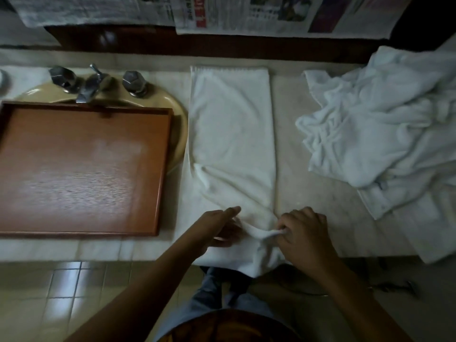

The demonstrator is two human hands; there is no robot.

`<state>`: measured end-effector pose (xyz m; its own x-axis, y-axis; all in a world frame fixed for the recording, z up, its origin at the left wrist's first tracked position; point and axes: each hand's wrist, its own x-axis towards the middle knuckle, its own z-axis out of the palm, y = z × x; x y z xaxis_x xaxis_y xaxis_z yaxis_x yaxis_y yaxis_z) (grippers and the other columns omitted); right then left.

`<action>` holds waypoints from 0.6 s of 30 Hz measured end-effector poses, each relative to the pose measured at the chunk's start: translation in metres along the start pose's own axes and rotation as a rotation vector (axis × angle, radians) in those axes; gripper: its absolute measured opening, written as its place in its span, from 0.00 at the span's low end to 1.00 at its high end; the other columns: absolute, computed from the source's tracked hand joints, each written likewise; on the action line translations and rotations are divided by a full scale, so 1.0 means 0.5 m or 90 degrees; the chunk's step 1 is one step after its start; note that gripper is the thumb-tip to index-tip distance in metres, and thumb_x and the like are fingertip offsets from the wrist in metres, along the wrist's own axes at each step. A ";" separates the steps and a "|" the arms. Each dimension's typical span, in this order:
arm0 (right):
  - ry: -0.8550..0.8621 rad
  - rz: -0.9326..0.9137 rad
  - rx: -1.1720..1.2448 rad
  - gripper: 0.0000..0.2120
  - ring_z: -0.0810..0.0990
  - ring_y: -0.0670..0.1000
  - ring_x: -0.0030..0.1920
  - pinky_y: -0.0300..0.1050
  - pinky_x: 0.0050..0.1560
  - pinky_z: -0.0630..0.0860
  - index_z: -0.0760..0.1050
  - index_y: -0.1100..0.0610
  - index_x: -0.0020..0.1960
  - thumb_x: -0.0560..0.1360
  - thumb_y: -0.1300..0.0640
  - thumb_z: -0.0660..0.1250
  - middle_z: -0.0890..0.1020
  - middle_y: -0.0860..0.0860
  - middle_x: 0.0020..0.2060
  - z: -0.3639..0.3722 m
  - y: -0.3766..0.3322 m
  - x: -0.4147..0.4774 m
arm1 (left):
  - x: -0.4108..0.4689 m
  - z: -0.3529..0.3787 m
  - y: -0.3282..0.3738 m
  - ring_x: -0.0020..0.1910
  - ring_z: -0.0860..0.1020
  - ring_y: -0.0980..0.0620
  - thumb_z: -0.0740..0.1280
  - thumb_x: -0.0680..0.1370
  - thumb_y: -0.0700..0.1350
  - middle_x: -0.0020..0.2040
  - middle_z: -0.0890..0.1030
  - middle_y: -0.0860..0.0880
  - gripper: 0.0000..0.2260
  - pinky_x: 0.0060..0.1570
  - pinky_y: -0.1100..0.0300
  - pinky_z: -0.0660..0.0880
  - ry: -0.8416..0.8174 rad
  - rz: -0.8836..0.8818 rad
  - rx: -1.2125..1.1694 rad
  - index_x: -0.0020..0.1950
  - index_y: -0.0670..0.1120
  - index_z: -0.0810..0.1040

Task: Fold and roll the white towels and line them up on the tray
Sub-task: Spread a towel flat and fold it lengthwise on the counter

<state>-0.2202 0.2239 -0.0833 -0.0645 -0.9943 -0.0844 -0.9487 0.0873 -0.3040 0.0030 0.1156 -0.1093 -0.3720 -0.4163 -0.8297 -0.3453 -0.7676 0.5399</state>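
Note:
A white towel, folded into a long narrow strip, lies on the marble counter and runs from the back wall to the front edge, where its near end hangs over. My right hand pinches a bunched bit of that near end between thumb and fingers. My left hand lies on the towel's near left side with the index finger stretched forward; its other fingers are partly hidden. A brown wooden tray sits to the left over the sink, with nothing in it.
A heap of crumpled white towels covers the counter's right side. Behind the tray are a beige sink and a metal tap with two handles. Newspaper sheets hang at the back. The tiled floor lies below the counter edge.

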 end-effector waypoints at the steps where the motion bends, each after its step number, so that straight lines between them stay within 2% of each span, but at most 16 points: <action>1: -0.006 -0.040 0.016 0.03 0.74 0.51 0.47 0.51 0.47 0.69 0.71 0.44 0.39 0.69 0.46 0.64 0.78 0.41 0.41 -0.019 -0.021 -0.009 | -0.006 0.016 -0.005 0.51 0.86 0.41 0.72 0.78 0.60 0.50 0.87 0.40 0.25 0.54 0.48 0.83 -0.009 -0.006 -0.023 0.59 0.39 0.83; 2: -0.023 -0.087 0.022 0.03 0.73 0.49 0.49 0.50 0.49 0.68 0.73 0.44 0.40 0.69 0.46 0.66 0.78 0.40 0.44 -0.036 -0.043 -0.021 | -0.011 0.032 -0.011 0.52 0.86 0.40 0.73 0.78 0.58 0.51 0.86 0.39 0.24 0.53 0.48 0.83 -0.015 -0.006 -0.056 0.60 0.38 0.82; 4: -0.115 -0.146 0.062 0.06 0.74 0.45 0.49 0.46 0.50 0.66 0.76 0.45 0.44 0.74 0.44 0.68 0.78 0.39 0.44 -0.060 -0.080 -0.049 | -0.023 0.055 -0.020 0.57 0.83 0.36 0.73 0.79 0.47 0.57 0.84 0.34 0.19 0.55 0.47 0.83 -0.012 0.028 -0.128 0.64 0.36 0.80; 5: -0.191 -0.141 0.115 0.07 0.75 0.42 0.47 0.41 0.49 0.65 0.77 0.45 0.46 0.76 0.43 0.69 0.78 0.39 0.42 -0.070 -0.094 -0.063 | -0.033 0.060 -0.023 0.60 0.81 0.33 0.72 0.79 0.42 0.60 0.81 0.32 0.18 0.57 0.45 0.82 -0.015 0.057 -0.159 0.65 0.34 0.78; 7: -0.321 -0.062 0.276 0.06 0.79 0.37 0.43 0.31 0.45 0.69 0.80 0.43 0.49 0.78 0.42 0.70 0.79 0.37 0.40 -0.084 -0.103 -0.086 | -0.055 0.051 -0.032 0.64 0.77 0.29 0.68 0.76 0.36 0.65 0.77 0.28 0.20 0.62 0.41 0.79 -0.065 0.105 -0.242 0.67 0.30 0.75; 8: -0.335 -0.022 0.363 0.06 0.81 0.36 0.43 0.30 0.43 0.73 0.81 0.44 0.51 0.78 0.42 0.71 0.82 0.37 0.40 -0.087 -0.099 -0.095 | -0.066 0.034 -0.045 0.63 0.78 0.29 0.67 0.74 0.35 0.63 0.78 0.27 0.21 0.62 0.40 0.78 -0.096 0.124 -0.282 0.66 0.28 0.75; 10: -0.258 0.031 0.461 0.08 0.83 0.37 0.44 0.35 0.46 0.79 0.84 0.46 0.53 0.80 0.46 0.69 0.85 0.39 0.41 -0.078 -0.081 -0.102 | -0.090 -0.006 -0.071 0.52 0.82 0.34 0.67 0.72 0.36 0.54 0.82 0.30 0.19 0.52 0.45 0.82 -0.076 0.123 -0.297 0.61 0.28 0.77; 12: -0.161 0.086 0.460 0.08 0.84 0.39 0.42 0.37 0.46 0.80 0.84 0.48 0.51 0.81 0.48 0.67 0.85 0.41 0.38 -0.053 -0.058 -0.094 | -0.105 -0.041 -0.098 0.44 0.81 0.39 0.68 0.73 0.39 0.46 0.82 0.34 0.14 0.44 0.51 0.78 0.076 0.115 -0.155 0.56 0.34 0.80; 14: -0.109 0.160 0.420 0.07 0.83 0.38 0.42 0.33 0.43 0.77 0.83 0.46 0.50 0.82 0.49 0.66 0.85 0.40 0.38 -0.018 -0.035 -0.075 | -0.110 -0.067 -0.126 0.39 0.78 0.47 0.68 0.78 0.41 0.42 0.81 0.38 0.05 0.39 0.58 0.74 0.308 0.156 0.151 0.52 0.42 0.79; 15: -0.108 0.193 0.395 0.06 0.83 0.39 0.44 0.33 0.41 0.75 0.82 0.45 0.52 0.82 0.48 0.66 0.86 0.40 0.40 -0.001 -0.024 -0.062 | -0.112 -0.070 -0.137 0.39 0.78 0.48 0.67 0.79 0.39 0.42 0.80 0.41 0.04 0.39 0.59 0.73 0.386 0.180 0.282 0.53 0.45 0.77; 16: -0.120 0.226 0.370 0.07 0.83 0.42 0.48 0.34 0.41 0.73 0.81 0.46 0.53 0.82 0.48 0.65 0.86 0.41 0.44 0.016 -0.016 -0.048 | -0.110 -0.074 -0.150 0.40 0.78 0.47 0.66 0.78 0.37 0.44 0.79 0.44 0.07 0.39 0.58 0.73 0.439 0.192 0.358 0.55 0.46 0.76; 18: -0.165 0.294 0.313 0.13 0.82 0.51 0.56 0.42 0.46 0.72 0.79 0.50 0.59 0.82 0.44 0.64 0.84 0.48 0.54 0.050 -0.003 -0.017 | -0.101 -0.081 -0.168 0.42 0.80 0.43 0.67 0.77 0.38 0.45 0.81 0.44 0.09 0.43 0.51 0.79 0.482 0.209 0.368 0.58 0.43 0.76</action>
<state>-0.2107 0.2335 -0.1058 -0.2919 -0.8086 -0.5108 -0.5893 0.5727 -0.5698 0.0857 0.1817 -0.1184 0.0513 -0.9192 -0.3905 -0.7639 -0.2880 0.5775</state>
